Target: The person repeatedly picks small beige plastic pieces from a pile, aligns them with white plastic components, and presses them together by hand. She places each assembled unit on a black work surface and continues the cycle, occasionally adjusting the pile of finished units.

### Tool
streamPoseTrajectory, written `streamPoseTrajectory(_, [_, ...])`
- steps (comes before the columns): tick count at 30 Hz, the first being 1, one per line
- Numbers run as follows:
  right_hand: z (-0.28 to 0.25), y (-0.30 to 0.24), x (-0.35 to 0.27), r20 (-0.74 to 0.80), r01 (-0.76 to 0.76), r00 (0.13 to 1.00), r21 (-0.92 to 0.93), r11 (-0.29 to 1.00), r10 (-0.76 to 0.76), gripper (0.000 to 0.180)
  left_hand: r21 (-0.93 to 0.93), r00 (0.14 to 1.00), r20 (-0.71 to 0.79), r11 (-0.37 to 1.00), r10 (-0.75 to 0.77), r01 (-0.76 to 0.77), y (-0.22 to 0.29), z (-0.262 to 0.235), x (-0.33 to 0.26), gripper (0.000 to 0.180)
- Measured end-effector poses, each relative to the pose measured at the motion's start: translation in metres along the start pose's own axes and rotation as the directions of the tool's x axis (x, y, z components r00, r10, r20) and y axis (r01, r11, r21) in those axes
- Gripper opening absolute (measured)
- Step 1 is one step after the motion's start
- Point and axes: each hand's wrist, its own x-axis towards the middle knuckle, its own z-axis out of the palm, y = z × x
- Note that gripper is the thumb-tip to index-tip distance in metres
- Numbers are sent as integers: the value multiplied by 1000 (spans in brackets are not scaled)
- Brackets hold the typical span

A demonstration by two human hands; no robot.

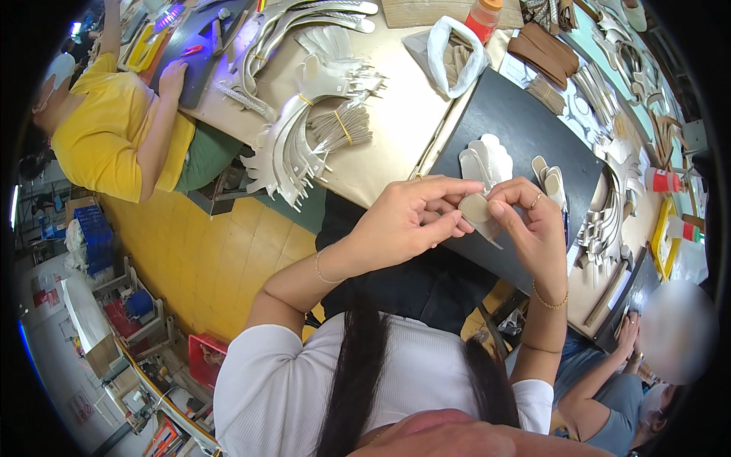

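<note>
A small pale-beige leather piece [475, 210] with a rounded end is held up between my hands over the near edge of a black work board [499, 110]. My left hand [422, 217] grips its left side, the index finger stretched along the top edge. On the other side, my right hand [533, 225] pinches the piece between thumb and fingers. Just beyond my fingers lies a stack of pale rounded leather pieces [487, 158]. A smaller group of similar beige pieces [549, 181] rests to the right of my right hand.
Bundled pale leather strips [285, 145] and tied beige strips [343, 128] lie at left. Beyond the board stand an open bag [455, 57] and an orange-capped bottle [483, 19]; folded brown leather [544, 53] lies farther right. People work at left [114, 129] and lower right [609, 396].
</note>
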Motion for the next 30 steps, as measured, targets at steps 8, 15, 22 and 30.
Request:
streamPoseTrajectory(8, [2,-8,2,-13,80,997,-89,993,-82,12,-100,999,-30,995,-24,21,3,0,-3,39])
streamPoseTrajectory(15, [2,-13,1,-3,30,1000,-100,994,-31,15,-113,999,-35,993,-23,19,5,-1,-3,39])
streamPoseTrajectory(22, [1,-16,1,2,16,1000,-84,996,-16,14,-106,999,-38,994,-10,6,5,0,-3,41])
streamPoseTrajectory(30, [3,-15,-1,-31,47,998,-114,992,-51,13,-103,999,-48,994,22,-27,5,3,-1,39])
